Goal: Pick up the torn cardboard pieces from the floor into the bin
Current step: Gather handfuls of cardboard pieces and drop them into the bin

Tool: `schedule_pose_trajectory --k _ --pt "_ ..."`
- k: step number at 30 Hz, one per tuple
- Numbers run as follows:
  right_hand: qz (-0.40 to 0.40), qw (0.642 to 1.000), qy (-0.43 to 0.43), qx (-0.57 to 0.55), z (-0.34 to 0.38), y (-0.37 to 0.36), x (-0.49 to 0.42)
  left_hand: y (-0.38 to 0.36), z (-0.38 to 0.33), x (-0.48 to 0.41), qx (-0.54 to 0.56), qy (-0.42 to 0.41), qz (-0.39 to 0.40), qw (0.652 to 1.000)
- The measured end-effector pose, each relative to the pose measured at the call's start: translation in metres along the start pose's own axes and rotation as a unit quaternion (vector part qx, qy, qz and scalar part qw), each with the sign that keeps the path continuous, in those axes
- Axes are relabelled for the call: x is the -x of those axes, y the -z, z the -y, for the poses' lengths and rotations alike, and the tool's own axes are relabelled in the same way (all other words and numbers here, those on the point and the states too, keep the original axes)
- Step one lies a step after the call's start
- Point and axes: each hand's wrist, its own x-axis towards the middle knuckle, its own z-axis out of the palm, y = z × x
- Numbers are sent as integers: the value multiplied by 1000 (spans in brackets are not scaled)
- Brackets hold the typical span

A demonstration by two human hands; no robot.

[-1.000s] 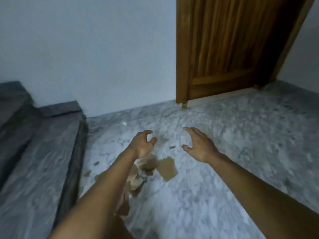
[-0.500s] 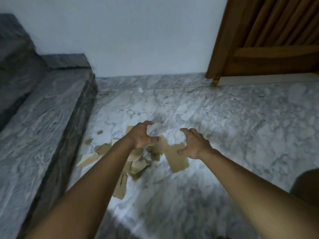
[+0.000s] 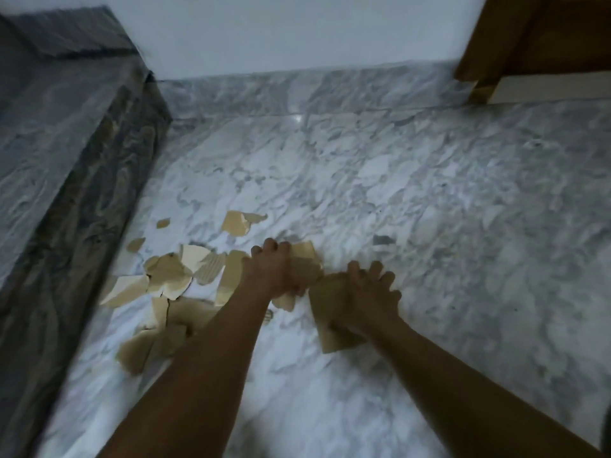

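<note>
Several torn tan cardboard pieces [image 3: 168, 276] lie scattered on the white marble floor [image 3: 429, 209], beside a dark stone step. My left hand [image 3: 274, 276] is down among them, fingers curled over a light piece [image 3: 305, 256]. My right hand [image 3: 367, 292] lies on a larger brown rectangular piece [image 3: 334, 338], fingers bent over its right edge and thumb at its top edge. More pieces [image 3: 238, 223] lie farther out. No bin is in view.
A dark grey stone step [image 3: 66, 160] runs along the left, close to the pieces. A white wall [image 3: 297, 34] stands behind, and a wooden door [image 3: 535, 38] at the upper right. A small grey scrap [image 3: 383, 240] lies right of my hands.
Both hands have dropped from hovering above the pile onto the cardboard, and each now has a piece under its fingers. The view has tilted down and closer to the floor.
</note>
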Motion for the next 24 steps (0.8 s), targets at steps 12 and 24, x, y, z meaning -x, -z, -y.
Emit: schedule_pose_trajectory --k 12,24 --pt "-7 971 -53 -232 6 2 9 11 19 -5 231 -56 -43 970" --pt "112 936 -41 -332 42 71 -6 60 141 22 436 -58 -16 898"
